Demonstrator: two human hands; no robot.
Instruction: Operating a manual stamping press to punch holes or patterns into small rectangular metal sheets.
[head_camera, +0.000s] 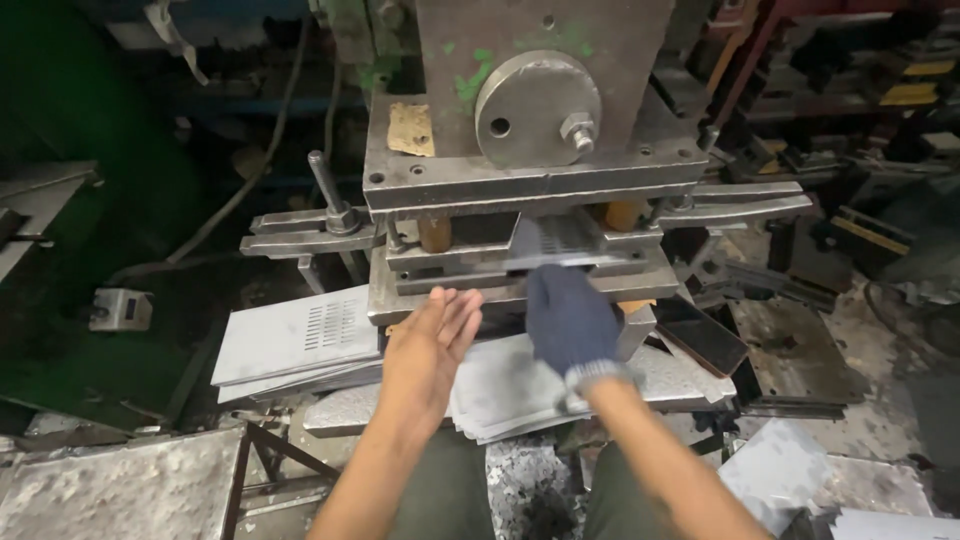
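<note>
Sheet metal, a thin grey perforated piece (545, 245), is held at the mouth of the press die (520, 265), partly inside the gap between the upper and lower plates. It is gripped by the right hand (570, 318), which wears a dark knitted glove and is closed around the near edge of the sheet. The left hand (432, 345) is bare, flat and open, fingers together, with nothing held; it hovers just in front of the die, above the loose stack of blank sheets (510, 385) lying below the die.

Risk is judged mainly from how close both hands are to the die opening: if the ram (540, 60) above the die were to come down while fingers are inside the gap, they could be crushed. The bare hand could also be cut on sharp sheet edges. A sheet seated crooked in the die could be punched off-line or jam.

The sheet is motion-blurred, so its exact seating in the die cannot be made out, nor whether its far end touches any stop. The gloved fingertips are hidden under the sheet. A pile of punched sheets (295, 345) lies left of the die; how the pile is supported is obscured by dark clutter.
</note>
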